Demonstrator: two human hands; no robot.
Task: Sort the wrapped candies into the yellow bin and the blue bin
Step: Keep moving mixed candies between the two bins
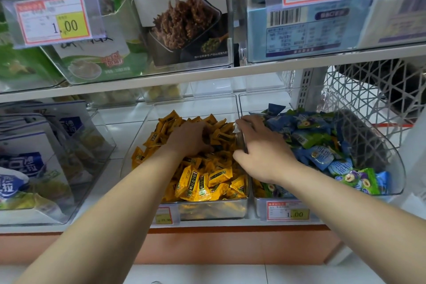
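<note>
I have the left hand (pixel 189 138) down in the yellow bin (pixel 138 138), knuckles up and fingers curled into the heap of yellow candies (pixel 202 182). The fingertips are buried, so I cannot tell whether they have closed on a piece or are only raking through. The right hand (pixel 260 150) sits across the clear wall where the two bins meet, thumb on the yellow side and fingers reaching over into the blue bin (pixel 396 168), touching the blue candies (pixel 320 156). Whether it pinches a wrapper, grips the wall or just rests there, I cannot tell. Most of the sorting looks done, since each bin is mostly its own colour, though green wrappers (pixel 309 138) lie among the blue ones and what seems a bit of yellow (pixel 259 188) shows low in the near left corner of the blue bin. I judge this to be the hunt for strays. The next move calls for lifting each hand clear to see what it holds, then carrying any odd piece over the shared wall without dragging neighbours along.
</note>
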